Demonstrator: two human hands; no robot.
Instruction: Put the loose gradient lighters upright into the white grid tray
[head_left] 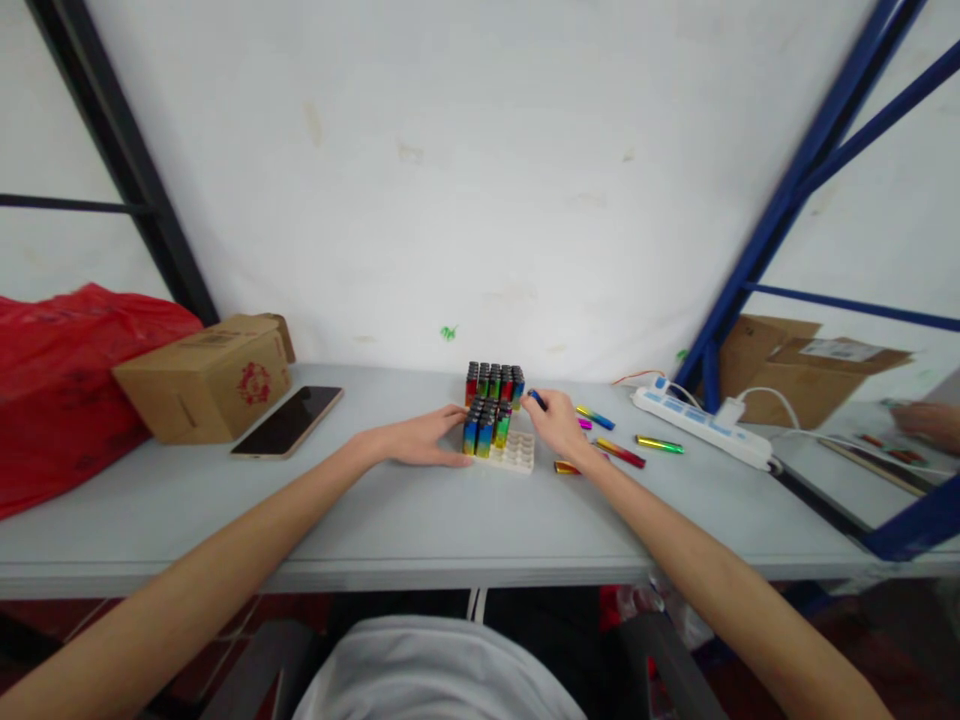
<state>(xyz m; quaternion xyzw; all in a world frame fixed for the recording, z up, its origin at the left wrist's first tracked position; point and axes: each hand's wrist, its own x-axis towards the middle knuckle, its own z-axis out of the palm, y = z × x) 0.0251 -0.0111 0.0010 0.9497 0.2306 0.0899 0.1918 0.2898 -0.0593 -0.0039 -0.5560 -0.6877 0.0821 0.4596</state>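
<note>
Several multicoloured lighters [484, 428] stand upright in a white tray [517, 455] whose right front part shows bare holes. Behind them is another block of upright lighters [495, 382]. My left hand [427, 438] rests at the left side of the tray, fingers apart, thumb by its front corner. Just right of the lighters, my right hand [556, 420] pinches a lighter with a dark blue end [538, 399]; the rest of it is hidden by the fingers. Loose lighters lie right of that hand, among them a red and yellow one [621, 453] and a green one [660, 444].
A phone [289, 422] lies at the left beside a cardboard box [206, 380] and a red bag [82, 380]. At the right are a white power strip [701, 428] with cables and a blue metal frame [772, 220]. Another person's hand [928, 422] shows at the far right.
</note>
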